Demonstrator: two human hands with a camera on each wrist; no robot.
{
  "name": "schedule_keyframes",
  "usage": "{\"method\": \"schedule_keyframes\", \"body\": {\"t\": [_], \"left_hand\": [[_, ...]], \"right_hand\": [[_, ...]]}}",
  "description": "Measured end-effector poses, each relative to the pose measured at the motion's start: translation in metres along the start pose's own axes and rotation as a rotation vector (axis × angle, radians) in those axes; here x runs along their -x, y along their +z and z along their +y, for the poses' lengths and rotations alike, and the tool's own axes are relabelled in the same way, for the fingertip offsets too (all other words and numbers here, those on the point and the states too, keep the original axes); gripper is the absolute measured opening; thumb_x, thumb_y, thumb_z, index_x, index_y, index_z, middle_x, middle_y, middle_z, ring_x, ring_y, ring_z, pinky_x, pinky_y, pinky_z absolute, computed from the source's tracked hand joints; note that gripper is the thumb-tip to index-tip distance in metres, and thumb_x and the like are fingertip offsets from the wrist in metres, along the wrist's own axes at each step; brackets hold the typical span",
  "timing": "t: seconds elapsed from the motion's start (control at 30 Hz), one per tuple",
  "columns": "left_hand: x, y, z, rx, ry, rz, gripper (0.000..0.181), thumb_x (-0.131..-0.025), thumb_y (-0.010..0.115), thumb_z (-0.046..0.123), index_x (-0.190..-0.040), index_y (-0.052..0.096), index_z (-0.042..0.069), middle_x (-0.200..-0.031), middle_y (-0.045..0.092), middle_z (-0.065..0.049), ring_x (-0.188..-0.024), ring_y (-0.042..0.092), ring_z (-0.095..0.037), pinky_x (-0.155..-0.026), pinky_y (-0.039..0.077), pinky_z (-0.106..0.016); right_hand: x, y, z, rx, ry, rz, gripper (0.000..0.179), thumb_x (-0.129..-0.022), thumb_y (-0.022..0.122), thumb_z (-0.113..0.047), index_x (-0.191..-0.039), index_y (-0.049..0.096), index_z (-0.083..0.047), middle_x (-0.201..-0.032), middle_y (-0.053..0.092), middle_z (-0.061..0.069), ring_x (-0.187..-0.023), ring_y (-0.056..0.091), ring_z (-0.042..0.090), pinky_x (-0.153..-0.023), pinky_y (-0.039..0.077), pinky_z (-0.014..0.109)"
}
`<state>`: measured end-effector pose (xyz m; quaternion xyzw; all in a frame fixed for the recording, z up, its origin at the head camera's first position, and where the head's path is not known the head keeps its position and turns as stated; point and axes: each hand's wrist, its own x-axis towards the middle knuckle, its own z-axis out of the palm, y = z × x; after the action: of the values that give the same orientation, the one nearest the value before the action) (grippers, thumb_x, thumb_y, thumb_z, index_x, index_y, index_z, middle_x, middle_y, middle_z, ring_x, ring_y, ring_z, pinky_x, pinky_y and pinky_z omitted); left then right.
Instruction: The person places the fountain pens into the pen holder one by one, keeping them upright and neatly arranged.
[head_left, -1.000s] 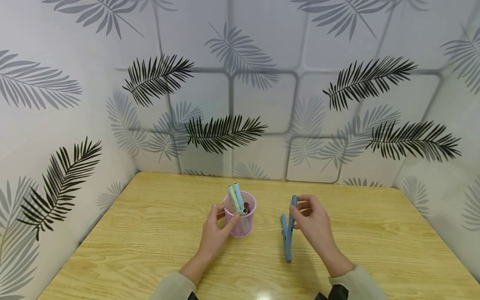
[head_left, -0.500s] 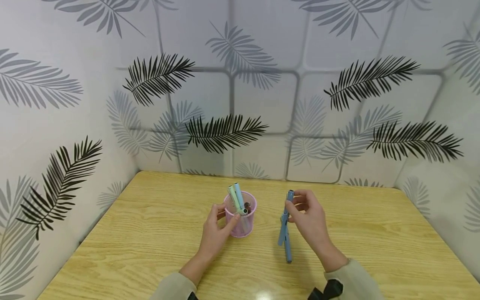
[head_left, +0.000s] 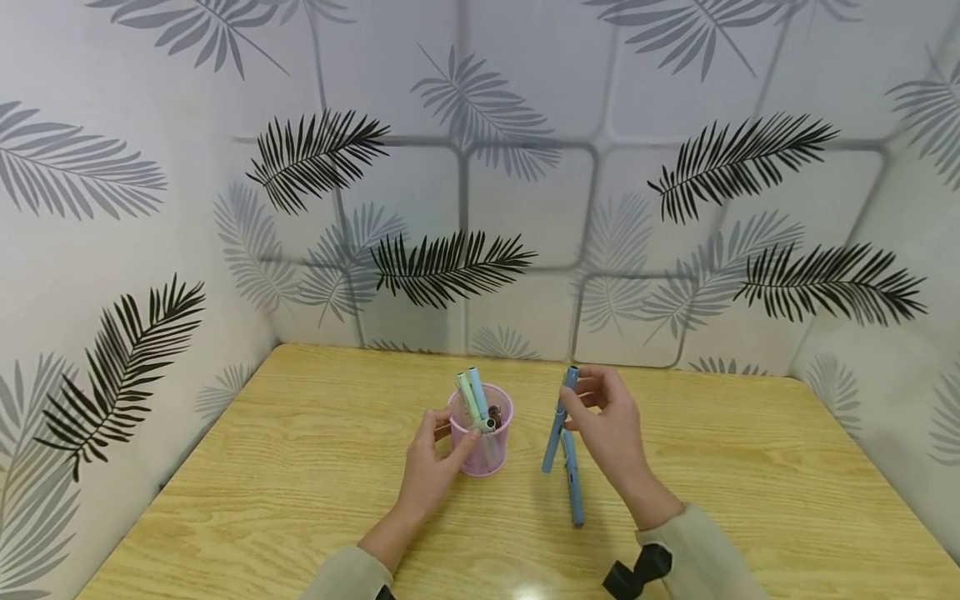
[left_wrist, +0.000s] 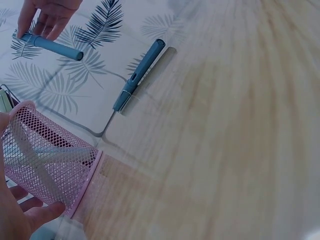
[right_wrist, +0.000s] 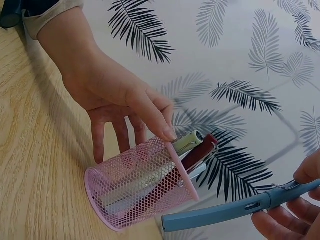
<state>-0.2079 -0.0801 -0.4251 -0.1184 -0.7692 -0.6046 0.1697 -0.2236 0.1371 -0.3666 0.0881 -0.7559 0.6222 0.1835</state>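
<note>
My left hand (head_left: 431, 462) holds a pink mesh pen cup (head_left: 480, 457), thumb at the near rim and fingers round its left side. Inside the upright cup lean several pens, among them a light green pen (right_wrist: 189, 143) and a dark red pen (right_wrist: 200, 154). To the cup's right, my right hand (head_left: 611, 433) pinches a blue capped pen (head_left: 555, 437) near its upper, clip end. The pen slants in the air, its lower end toward the cup but apart from it. A second blue pen (head_left: 574, 492) lies on the table below the right hand.
The wood-grain table (head_left: 300, 433) reaches back to a wall (head_left: 525, 208) with a leaf pattern. Side walls with the same pattern stand left and right. A dark device (head_left: 637, 571) sits at the right sleeve.
My right hand has raised the blue pen off the lying one and moved it left and away, nearer the cup. The left hand and the cup stay in place.
</note>
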Motion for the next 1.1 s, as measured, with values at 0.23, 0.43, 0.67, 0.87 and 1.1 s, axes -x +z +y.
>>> {"method": "schedule_keyframes", "body": {"t": [0.23,0.43,0.67,0.87,1.1], "left_hand": [[0.000,0.000,0.000,0.001,-0.002,0.000,0.038,-0.088,0.065,0.015,-0.114,0.046,-0.005,-0.122,0.051,-0.025,-0.110,0.050,-0.042,-0.088,0.043,-0.058],[-0.001,0.000,0.000,-0.004,0.006,0.004,0.037,-0.088,0.065,0.014,-0.114,0.047,-0.004,-0.121,0.051,-0.024,-0.110,0.050,-0.042,-0.087,0.044,-0.058],[-0.002,0.001,-0.001,-0.011,0.004,-0.003,0.038,-0.088,0.065,0.016,-0.116,0.047,-0.003,-0.121,0.052,-0.023,-0.109,0.051,-0.041,-0.083,0.049,-0.051],[-0.002,0.000,-0.001,-0.004,0.007,-0.004,0.039,-0.088,0.065,0.016,-0.116,0.046,-0.004,-0.120,0.052,-0.024,-0.109,0.051,-0.041,-0.083,0.048,-0.053],[-0.001,0.000,-0.003,-0.001,0.007,-0.007,0.038,-0.088,0.065,0.015,-0.116,0.046,-0.004,-0.122,0.051,-0.024,-0.109,0.051,-0.041,-0.083,0.049,-0.052]], "right_hand": [[-0.001,0.006,-0.022,-0.013,-0.015,0.000,0.025,-0.086,0.061,0.002,-0.109,0.052,0.003,-0.094,0.056,0.020,-0.076,0.054,0.022,-0.056,0.056,0.033],[-0.003,0.012,-0.035,-0.029,-0.070,0.014,0.025,-0.086,0.060,0.005,-0.108,0.050,0.008,-0.092,0.056,0.022,-0.074,0.054,0.023,-0.055,0.056,0.031],[-0.010,0.017,-0.035,-0.055,-0.120,0.017,0.025,-0.086,0.060,0.005,-0.109,0.049,0.010,-0.093,0.054,0.021,-0.074,0.054,0.023,-0.055,0.055,0.027],[-0.016,0.023,-0.036,-0.065,-0.133,0.033,0.025,-0.086,0.059,0.006,-0.109,0.049,0.010,-0.092,0.054,0.022,-0.074,0.054,0.022,-0.054,0.055,0.026],[-0.020,0.030,-0.036,-0.107,-0.158,0.049,0.027,-0.086,0.059,0.007,-0.109,0.048,0.011,-0.091,0.054,0.022,-0.073,0.053,0.022,-0.054,0.054,0.023]]}}
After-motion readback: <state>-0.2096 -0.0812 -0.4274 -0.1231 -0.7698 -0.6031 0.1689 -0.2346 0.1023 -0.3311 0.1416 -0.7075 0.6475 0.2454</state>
